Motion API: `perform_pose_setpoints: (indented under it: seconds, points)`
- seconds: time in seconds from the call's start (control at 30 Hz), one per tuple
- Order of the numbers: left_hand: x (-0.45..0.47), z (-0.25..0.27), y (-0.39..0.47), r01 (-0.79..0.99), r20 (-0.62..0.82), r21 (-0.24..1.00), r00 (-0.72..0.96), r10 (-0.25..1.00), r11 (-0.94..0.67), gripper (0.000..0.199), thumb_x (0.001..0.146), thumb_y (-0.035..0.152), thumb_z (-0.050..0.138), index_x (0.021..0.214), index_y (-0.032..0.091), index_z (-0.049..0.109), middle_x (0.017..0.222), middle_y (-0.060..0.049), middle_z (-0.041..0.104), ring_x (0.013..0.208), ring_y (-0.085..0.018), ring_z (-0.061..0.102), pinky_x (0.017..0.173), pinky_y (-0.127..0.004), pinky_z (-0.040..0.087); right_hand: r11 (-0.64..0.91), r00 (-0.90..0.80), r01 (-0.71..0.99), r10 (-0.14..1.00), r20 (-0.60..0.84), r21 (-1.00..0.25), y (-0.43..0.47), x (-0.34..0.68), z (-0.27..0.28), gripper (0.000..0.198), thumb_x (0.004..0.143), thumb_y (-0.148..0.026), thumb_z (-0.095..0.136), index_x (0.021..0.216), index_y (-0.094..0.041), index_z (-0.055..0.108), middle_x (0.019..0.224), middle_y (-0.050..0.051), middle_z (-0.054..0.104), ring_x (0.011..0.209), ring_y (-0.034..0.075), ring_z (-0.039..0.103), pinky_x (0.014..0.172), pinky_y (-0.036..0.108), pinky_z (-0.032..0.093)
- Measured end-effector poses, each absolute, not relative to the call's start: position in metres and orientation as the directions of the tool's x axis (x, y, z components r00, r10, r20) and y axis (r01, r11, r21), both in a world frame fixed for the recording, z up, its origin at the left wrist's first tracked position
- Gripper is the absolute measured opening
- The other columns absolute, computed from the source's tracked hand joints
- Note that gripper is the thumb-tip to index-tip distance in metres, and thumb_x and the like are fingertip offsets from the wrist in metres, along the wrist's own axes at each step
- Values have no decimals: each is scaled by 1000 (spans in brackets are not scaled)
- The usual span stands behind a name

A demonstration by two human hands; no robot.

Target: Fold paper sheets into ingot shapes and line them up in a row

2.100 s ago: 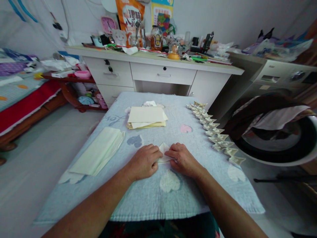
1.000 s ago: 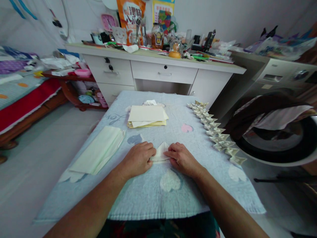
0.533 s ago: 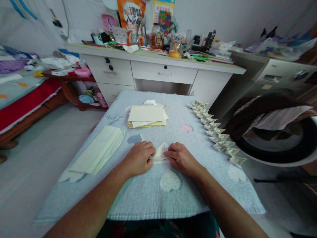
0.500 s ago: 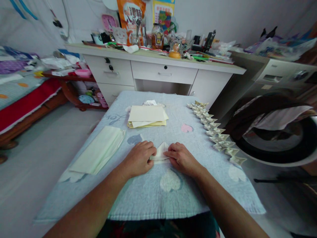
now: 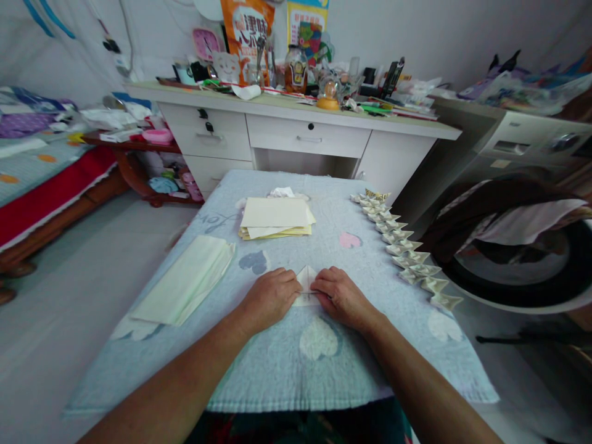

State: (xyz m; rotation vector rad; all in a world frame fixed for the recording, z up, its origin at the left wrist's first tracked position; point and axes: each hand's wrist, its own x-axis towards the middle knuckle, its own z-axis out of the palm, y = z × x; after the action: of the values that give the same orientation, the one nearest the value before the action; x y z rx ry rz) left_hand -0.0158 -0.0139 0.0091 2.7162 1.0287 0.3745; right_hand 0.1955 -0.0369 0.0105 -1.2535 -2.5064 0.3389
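Observation:
A small pale sheet of paper (image 5: pixel 307 300), folded to a point at its far end, lies on the cloth between my hands. My left hand (image 5: pixel 274 295) is closed on its left side, fingers curled and thumb out of sight. On the opposite side my right hand (image 5: pixel 340 293) pinches the paper, fingertips bent inward. A thin folded edge runs across between the two sets of fingers. Both hands hide the paper's outer corners. Along the right edge of the table stretches a row of folded paper pieces (image 5: pixel 404 245), pointed like little boats.
A stack of cream paper (image 5: pixel 276 213) lies beyond my hands, with a pile of long pale-green sheets (image 5: pixel 187 280) at the left. A blue patterned cloth (image 5: pixel 259 376) covers the table. Behind stand a cluttered white desk (image 5: pixel 305 132) and a washing machine (image 5: pixel 518 132) with laundry.
My left hand has moved right, closer to my right hand. The paper's near edge is now lifted into a fold across the middle, with a flat part showing below it.

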Motion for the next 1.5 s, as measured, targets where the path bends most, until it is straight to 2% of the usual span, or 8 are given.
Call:
perform_pose_setpoints:
  seconds: [0.23,0.37,0.5,0.73,1.17,1.5]
  points:
    - [-12,9,-16,600,167,386,701,693,-700,15,88,22,53,95,21,67,89,-4,61,89,-19,54,79,-31,44,577,-546,733,815,193,-361,-36,195,10,15,89,-15,55,89,-20,69,84,5,61,85,18,50,78,31,35]
    - [-9,5,-15,609,145,445,675,723,-657,16,90,22,52,91,20,68,86,-4,61,88,-18,55,78,-29,43,557,-527,722,827,195,-410,-34,194,8,14,87,-12,56,83,-18,67,83,4,61,84,17,52,78,30,36]
    - [-6,3,-14,640,128,469,633,764,-609,18,91,23,50,90,19,67,87,-4,62,89,-18,56,79,-29,43,470,-436,749,880,186,-467,-34,196,6,6,85,-15,60,82,-17,65,89,5,60,87,17,50,80,31,35]
    - [-3,6,-14,702,106,420,591,800,-575,23,93,24,45,82,17,64,82,-5,61,85,-18,56,77,-30,43,351,-335,783,934,128,-513,-33,200,8,3,83,-19,62,81,-18,64,97,5,58,94,20,45,84,35,33]
    - [-4,3,-13,831,72,272,485,872,-485,25,91,38,50,83,18,62,85,-6,66,86,-22,60,77,-33,43,216,-201,855,976,84,-472,-30,202,3,13,84,-30,63,78,-19,67,99,6,58,96,23,44,81,38,31]
    - [-4,5,-13,843,48,262,474,879,-469,22,90,38,52,86,19,61,87,-6,67,87,-22,62,76,-33,43,133,-121,893,991,56,-429,-29,209,5,19,84,-34,64,74,-18,66,100,7,58,98,24,45,79,37,31]
